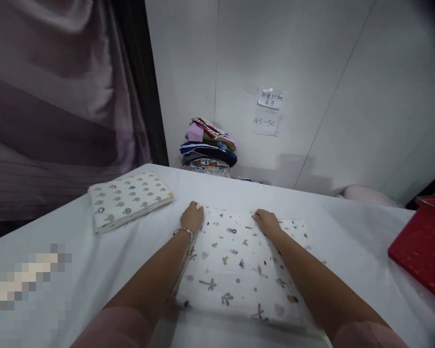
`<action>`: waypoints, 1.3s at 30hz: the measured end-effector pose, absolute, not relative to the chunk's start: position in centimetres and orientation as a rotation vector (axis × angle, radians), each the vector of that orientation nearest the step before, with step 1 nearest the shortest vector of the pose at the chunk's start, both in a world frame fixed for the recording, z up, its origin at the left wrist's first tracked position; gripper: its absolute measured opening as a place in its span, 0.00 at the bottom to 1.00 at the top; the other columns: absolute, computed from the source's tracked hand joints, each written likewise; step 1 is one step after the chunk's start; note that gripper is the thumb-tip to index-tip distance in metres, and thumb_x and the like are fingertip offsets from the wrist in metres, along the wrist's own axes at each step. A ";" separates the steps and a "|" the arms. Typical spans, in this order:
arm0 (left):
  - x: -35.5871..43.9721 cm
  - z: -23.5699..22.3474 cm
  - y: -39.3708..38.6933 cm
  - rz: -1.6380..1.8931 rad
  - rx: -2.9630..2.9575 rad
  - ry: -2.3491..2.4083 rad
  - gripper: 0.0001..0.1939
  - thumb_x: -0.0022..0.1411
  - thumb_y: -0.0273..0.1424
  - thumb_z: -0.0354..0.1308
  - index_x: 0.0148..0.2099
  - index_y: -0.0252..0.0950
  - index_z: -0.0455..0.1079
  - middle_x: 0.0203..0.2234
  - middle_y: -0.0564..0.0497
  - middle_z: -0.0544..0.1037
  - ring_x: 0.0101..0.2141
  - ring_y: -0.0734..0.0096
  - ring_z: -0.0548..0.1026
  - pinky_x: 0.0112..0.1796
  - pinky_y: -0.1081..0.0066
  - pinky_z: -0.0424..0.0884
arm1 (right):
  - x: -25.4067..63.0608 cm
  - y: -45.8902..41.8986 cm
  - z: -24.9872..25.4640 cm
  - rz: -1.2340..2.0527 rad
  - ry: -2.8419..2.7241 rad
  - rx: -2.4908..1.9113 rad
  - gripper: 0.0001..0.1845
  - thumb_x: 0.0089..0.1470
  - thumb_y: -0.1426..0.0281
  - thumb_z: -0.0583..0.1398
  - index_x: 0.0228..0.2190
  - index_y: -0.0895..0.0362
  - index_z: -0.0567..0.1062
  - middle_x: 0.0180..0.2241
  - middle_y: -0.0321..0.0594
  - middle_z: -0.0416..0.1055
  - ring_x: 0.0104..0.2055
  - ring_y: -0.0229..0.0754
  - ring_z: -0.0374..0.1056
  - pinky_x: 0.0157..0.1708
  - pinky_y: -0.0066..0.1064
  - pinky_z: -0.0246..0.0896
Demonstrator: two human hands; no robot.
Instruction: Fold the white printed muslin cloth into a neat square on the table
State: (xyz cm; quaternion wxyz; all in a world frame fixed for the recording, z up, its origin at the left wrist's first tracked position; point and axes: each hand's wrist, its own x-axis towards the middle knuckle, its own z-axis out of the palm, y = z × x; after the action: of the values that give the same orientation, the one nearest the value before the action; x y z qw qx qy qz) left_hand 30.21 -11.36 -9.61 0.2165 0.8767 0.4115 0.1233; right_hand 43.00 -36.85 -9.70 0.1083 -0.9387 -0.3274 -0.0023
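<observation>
A white cloth (239,270) printed with small plants and shapes lies in front of me, partly folded, its near edge blurred. My left hand (193,216), with a bracelet at the wrist, is closed on the cloth's far left corner. Along the far edge, to the right of the middle, my right hand (267,222) has its fingers curled onto the same cloth. Some of the printed fabric continues beyond my right hand and forearm. Its fingertips are partly hidden from view.
A folded cloth with tree prints (130,198) rests on the white-covered table (293,198) at the left. At the right edge stands a red basket (424,246). Behind the table is a stack of folded fabrics (208,147) by the wall, which bears paper signs (268,111).
</observation>
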 end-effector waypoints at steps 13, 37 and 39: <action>30.2 -7.8 -11.7 0.301 2.628 1.040 0.16 0.60 0.33 0.45 0.47 0.34 0.65 0.46 0.37 0.70 0.45 0.52 0.71 0.40 0.59 0.66 | 42.6 -36.5 -9.9 -0.091 -0.889 -2.782 0.14 0.60 0.63 0.49 0.36 0.55 0.71 0.40 0.41 0.72 0.42 0.42 0.66 0.42 0.32 0.48; 31.7 -11.1 -17.5 0.242 3.017 0.165 0.27 0.64 0.42 0.40 0.62 0.38 0.55 0.60 0.48 0.57 0.60 0.60 0.53 0.58 0.55 0.44 | 47.8 -49.7 -8.9 -0.035 -0.620 -2.954 0.24 0.56 0.52 0.51 0.39 0.58 0.73 0.37 0.47 0.75 0.41 0.47 0.68 0.41 0.34 0.53; 31.6 -10.9 -17.5 0.225 3.026 0.165 0.27 0.64 0.42 0.40 0.62 0.38 0.54 0.61 0.48 0.57 0.60 0.61 0.53 0.58 0.55 0.44 | 48.3 -49.7 -9.3 -0.026 -0.553 -2.957 0.24 0.56 0.52 0.51 0.38 0.57 0.73 0.36 0.46 0.75 0.39 0.47 0.69 0.37 0.33 0.55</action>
State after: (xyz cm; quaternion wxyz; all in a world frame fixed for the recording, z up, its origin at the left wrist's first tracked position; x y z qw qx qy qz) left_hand 31.64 -17.54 -10.95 0.0515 0.9945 0.0542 0.0740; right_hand 48.25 -49.72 -9.26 0.0666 -0.9807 -0.1834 -0.0085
